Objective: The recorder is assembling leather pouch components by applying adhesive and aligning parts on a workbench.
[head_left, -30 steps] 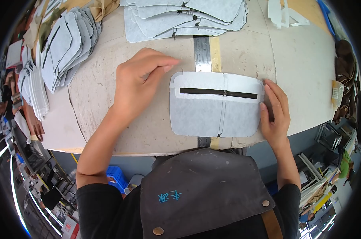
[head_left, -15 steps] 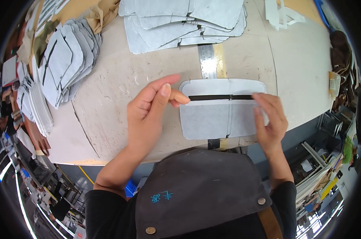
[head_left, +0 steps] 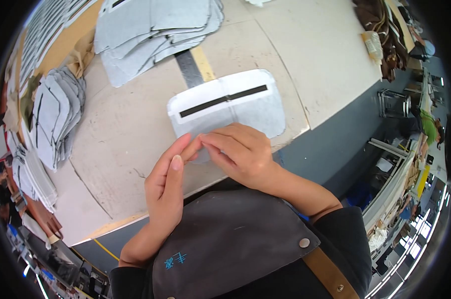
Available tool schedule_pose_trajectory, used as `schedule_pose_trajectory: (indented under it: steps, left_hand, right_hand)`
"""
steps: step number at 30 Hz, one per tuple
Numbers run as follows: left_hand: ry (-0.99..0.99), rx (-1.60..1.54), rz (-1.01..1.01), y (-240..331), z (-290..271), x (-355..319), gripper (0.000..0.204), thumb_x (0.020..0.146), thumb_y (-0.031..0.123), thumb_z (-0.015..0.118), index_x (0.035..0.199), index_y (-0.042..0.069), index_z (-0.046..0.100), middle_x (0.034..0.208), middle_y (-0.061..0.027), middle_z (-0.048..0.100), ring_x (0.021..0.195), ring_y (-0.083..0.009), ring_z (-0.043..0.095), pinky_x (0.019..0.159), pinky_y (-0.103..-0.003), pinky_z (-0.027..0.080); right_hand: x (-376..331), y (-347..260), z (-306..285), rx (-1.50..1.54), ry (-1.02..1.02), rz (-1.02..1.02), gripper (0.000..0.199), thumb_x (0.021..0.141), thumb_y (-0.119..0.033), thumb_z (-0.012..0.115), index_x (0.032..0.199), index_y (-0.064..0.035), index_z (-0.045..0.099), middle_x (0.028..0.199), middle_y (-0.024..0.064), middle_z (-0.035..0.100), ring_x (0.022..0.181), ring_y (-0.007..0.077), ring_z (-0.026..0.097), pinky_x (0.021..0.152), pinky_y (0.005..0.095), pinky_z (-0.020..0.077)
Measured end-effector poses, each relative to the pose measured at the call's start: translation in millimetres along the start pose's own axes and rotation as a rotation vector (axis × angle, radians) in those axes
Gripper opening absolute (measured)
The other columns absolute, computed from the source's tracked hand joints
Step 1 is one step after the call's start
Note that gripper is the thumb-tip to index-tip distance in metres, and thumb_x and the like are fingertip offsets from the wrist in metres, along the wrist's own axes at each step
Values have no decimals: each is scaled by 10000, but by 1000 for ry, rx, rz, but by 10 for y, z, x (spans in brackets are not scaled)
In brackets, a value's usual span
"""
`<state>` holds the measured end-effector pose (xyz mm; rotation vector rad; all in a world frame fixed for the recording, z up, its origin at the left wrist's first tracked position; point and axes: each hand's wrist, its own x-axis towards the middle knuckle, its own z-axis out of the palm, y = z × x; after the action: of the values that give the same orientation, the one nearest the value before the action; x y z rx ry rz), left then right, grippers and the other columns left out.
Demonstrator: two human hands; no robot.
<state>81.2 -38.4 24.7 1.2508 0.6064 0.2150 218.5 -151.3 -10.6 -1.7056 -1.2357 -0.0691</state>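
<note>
While the left hand (head_left: 166, 182) and right hand (head_left: 245, 152), both half-curled, meet fingertip to fingertip over the near edge of the pale-grey, round-cornered fabric panel (head_left: 245, 112) on the beige worktable (head_left: 116, 149), I can't tell whether they pinch anything, so I'd keep the panel flat.

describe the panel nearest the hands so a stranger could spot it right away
Start at the big pale table and go to its near edge, where the left hand and right hand are close together. Just beyond them lies a pale grey panel with rounded corners and a long black strip. Unlike those in the top pile and left pile, it lies alone.
</note>
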Motion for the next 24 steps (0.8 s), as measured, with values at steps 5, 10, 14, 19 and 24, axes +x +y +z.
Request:
schedule_pose_trajectory:
  steps: [5,10,14,19,24]
  left_hand:
    - [-87,355,70,37,175,-128,439,1062,162,356,1428,-76,407,1347,-202,585,1272,-256,534,1075,-358,372]
    - [-150,447,221,-97,348,-117,442,985,21,477,1418,-49,432,1398,-202,529,1230,-271,560,1046,-351,419]
    - [-189,615,324,-97,539,-51,455,934,-24,537,1383,-51,472,1366,-217,544,1246,-320,550,1038,-368,432]
    - [-202,558,276,-102,631,92,418,933,-25,543,1349,-49,505,1320,-214,581,1200,-319,581,983,-359,474]
    - [-207,504,250,-68,650,230,395,931,-39,542,1326,-46,521,1263,-196,627,1133,-301,622,928,-334,503]
  right_hand:
    - [-161,-32,-120,12,51,113,216,731,49,745,929,15,666,810,104,662,643,253,641,532,333,515]
    - [-281,37,-290,-8,21,146,186,729,43,743,886,-4,654,771,95,641,623,255,627,517,340,502]
    - [-360,147,-376,-2,45,209,190,688,39,742,827,-37,637,710,65,599,587,240,597,494,337,473]
    - [-386,261,-497,33,30,266,202,662,50,732,806,-44,626,697,58,591,580,229,589,493,328,467]
    - [-352,359,-586,76,30,322,194,670,65,716,800,-39,616,704,61,596,583,218,594,504,317,475]
